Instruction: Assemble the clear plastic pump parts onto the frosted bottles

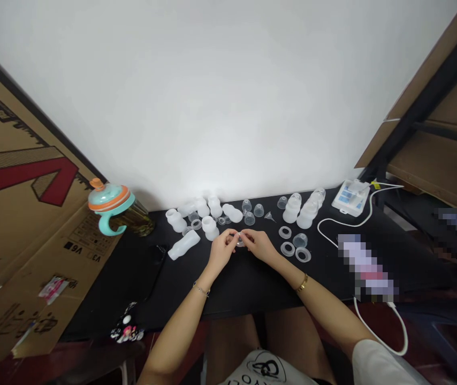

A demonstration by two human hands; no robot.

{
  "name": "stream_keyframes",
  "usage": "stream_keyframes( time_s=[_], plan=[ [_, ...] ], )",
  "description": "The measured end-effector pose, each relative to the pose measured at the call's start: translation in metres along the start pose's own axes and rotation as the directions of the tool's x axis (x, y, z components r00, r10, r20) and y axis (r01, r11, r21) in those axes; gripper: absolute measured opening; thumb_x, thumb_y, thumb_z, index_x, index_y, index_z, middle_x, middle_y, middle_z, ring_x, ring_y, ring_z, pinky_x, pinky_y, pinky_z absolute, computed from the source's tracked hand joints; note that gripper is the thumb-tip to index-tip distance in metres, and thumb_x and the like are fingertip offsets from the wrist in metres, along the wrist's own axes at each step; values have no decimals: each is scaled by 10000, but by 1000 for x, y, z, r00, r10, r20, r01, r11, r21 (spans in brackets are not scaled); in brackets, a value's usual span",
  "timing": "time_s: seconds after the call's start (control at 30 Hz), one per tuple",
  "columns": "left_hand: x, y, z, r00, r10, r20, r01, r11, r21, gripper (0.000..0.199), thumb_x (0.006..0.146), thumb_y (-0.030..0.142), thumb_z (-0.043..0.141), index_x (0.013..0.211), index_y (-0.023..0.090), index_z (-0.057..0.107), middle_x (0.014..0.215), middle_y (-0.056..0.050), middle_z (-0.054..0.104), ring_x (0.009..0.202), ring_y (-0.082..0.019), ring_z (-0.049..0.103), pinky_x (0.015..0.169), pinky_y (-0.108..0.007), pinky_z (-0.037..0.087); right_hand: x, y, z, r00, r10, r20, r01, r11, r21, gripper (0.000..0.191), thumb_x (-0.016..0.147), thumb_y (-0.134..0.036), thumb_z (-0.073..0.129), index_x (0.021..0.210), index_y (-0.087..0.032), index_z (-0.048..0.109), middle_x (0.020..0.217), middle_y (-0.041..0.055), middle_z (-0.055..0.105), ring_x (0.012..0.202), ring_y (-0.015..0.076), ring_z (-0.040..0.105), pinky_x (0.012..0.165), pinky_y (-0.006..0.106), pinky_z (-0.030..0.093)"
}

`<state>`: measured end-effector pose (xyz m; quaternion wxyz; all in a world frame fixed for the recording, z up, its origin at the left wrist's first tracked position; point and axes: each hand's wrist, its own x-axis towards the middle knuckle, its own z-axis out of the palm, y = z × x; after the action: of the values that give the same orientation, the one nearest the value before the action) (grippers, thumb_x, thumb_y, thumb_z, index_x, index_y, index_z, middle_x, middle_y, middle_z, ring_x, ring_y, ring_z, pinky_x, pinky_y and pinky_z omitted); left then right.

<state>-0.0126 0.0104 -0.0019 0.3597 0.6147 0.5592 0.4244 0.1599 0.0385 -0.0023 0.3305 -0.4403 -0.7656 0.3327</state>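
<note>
The left hand (223, 247) and right hand (257, 245) meet, fingertips nearly closed, pinching one small clear piece (240, 242) over the middle of the bench (236, 286). To their right lie three rings (291, 253) and one clear cap (299, 240); one mug (126, 209) stands left. Both forearms stretch forward, converging.

Black table (244, 291) holding white bottles (185, 245), clear domes (299, 240), 1 jug (137, 220).

From here, left hand (223, 247) and right hand (259, 246) cover most of a small clear piece (240, 243); shape can't be told. Object (367, 264) by white cable (404, 330) blurred to blocks. Cardboard box (23, 219) runs out of view left; shirt (248, 366) cut off below.
</note>
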Motion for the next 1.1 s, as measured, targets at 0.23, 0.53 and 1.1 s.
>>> stream_keyframes(
  time_s=[0.23,0.53,1.1],
  plan=[
    [0,1,-1,1000,4,-2,-4,1000,16,347,928,529,562,978,200,659,579,46,574,520,-133,577,562,-250,397,0,-1,0,1000,5,0,-5,1000,-8,289,1004,-352,506,931,-198,739,657,5,685,577,154,639,579,222,428],
    [-1,4,-1,1000,12,-14,-11,999,35,322,928,501,560,966,196,657,576,48,575,518,-130,581,571,-247,398,0,-1,0,1000,0,-2,0,1000,-11,283,1002,-346,507,938,-196,740,650,2,675,574,152,630,589,223,428],
    [-3,2,1,1000,11,-19,-10,999,52,292,941,478,555,966,206,655,582,52,564,519,-130,591,573,-245,408,0,-1,0,1000,2,1,-2,1000,-30,270,996,-335,510,916,-204,731,649,4,669,575,154,623,583,220,408]
  ],
)
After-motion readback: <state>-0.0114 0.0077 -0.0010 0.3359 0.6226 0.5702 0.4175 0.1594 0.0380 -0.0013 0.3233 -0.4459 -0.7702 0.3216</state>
